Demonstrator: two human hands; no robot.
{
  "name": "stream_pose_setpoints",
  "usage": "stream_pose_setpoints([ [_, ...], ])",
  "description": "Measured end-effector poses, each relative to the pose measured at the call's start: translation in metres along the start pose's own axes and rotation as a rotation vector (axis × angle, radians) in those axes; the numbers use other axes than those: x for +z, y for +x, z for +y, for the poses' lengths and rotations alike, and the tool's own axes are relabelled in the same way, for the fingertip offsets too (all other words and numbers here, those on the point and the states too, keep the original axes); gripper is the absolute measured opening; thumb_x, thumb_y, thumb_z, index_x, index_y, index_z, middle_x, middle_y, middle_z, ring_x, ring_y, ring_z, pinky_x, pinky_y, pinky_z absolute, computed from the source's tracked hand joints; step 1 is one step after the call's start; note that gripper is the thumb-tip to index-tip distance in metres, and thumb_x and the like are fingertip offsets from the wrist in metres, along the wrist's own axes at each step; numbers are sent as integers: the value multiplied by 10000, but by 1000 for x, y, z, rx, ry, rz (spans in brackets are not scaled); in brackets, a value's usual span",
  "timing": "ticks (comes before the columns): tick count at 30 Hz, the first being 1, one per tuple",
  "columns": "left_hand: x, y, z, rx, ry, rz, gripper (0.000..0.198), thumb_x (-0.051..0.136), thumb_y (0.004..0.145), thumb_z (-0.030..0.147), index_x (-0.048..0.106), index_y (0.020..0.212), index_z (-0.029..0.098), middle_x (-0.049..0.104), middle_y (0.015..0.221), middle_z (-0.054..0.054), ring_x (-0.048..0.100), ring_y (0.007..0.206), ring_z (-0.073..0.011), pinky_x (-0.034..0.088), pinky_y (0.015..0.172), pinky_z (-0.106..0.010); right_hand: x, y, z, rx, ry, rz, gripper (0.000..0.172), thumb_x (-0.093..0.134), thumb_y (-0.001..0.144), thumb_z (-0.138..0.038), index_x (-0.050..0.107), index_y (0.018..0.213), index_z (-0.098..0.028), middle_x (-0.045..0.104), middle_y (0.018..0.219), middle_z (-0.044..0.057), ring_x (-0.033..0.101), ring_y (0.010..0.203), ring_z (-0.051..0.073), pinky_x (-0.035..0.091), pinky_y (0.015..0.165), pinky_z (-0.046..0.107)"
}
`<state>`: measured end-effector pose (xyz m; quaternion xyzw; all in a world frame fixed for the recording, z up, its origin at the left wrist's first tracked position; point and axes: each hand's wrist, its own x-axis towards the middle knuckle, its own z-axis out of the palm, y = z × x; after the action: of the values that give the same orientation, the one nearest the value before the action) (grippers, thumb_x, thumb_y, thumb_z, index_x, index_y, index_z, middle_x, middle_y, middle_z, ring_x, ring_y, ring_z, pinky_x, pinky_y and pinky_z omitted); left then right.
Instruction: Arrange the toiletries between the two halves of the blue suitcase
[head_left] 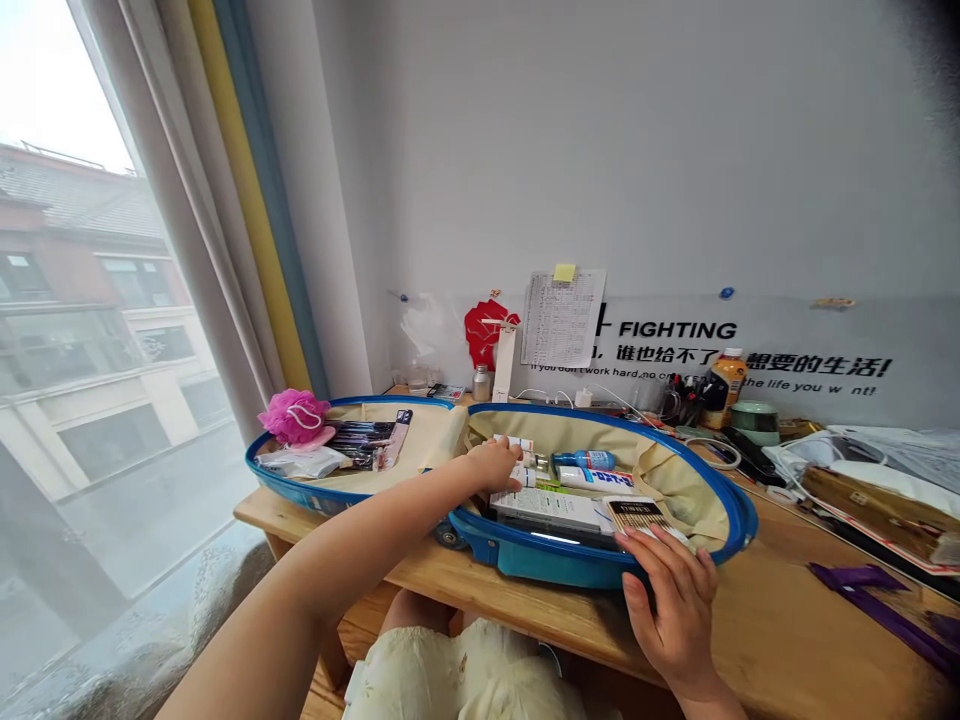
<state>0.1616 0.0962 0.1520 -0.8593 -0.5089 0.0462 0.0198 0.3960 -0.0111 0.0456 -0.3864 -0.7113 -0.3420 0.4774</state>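
Blue hard-shell suitcase (pixel 544 562) lies open on the wooden desk (pixel 525 612), its two beige-lined halves spread side by side. On my feed, my left hand (pixel 489 467) is curled over the small white tubes (pixel 519 447) in the half nearer the middle of the desk, but I cannot tell whether it has hold of one. My right hand (pixel 670 610) is open with its fingers spread, resting at the near rim, and its fingertips (pixel 626 540) touch a striped packet (pixel 636 516). That packet lies at the end of a white box (pixel 544 510), with a blue bottle (pixel 585 460) just behind. By my reading, this half is well filled through its middle, with bare lining (pixel 675 485) left at the far end. In the window-side half, makeup brushes (pixel 361 441) and a white pouch (pixel 304 462) occupy the outer end, leaving bare lining (pixel 427 440) toward the hinge. A pink bath puff (pixel 294 416) sits on that half's rim.
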Motion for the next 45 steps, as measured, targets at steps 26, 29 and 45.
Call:
stream_pose_setpoints([
  [26, 36, -63, -216, -445, 100, -142, 334, 570, 909, 366, 573, 1179, 170, 580, 1221, -87, 584, 1065, -207, 512, 903, -434, -2, 3, -2, -15, -4, 4, 273, 411, 906, -254, 588, 1109, -211, 675, 996, 74, 551, 1081, 225, 257, 1059, 428],
  [29, 39, -60, -216, -429, 117, -120, 331, 571, 907, 367, 576, 1168, 163, 588, 1203, -85, 588, 1056, -206, 514, 897, -432, -1, 2, -2, -10, -7, 7, 278, 406, 911, -263, 585, 1118, -214, 674, 999, 70, 555, 1082, 223, 257, 1065, 426],
  [45, 29, -91, -203, -155, 134, -122, 219, 487, 829, 122, 608, 1003, 176, 656, 1064, -114, 625, 1005, -229, 458, 864, -318, -2, 3, -2, -1, 4, 10, 278, 410, 900, -266, 592, 1108, -232, 678, 989, 57, 566, 1076, 217, 247, 1072, 408],
])
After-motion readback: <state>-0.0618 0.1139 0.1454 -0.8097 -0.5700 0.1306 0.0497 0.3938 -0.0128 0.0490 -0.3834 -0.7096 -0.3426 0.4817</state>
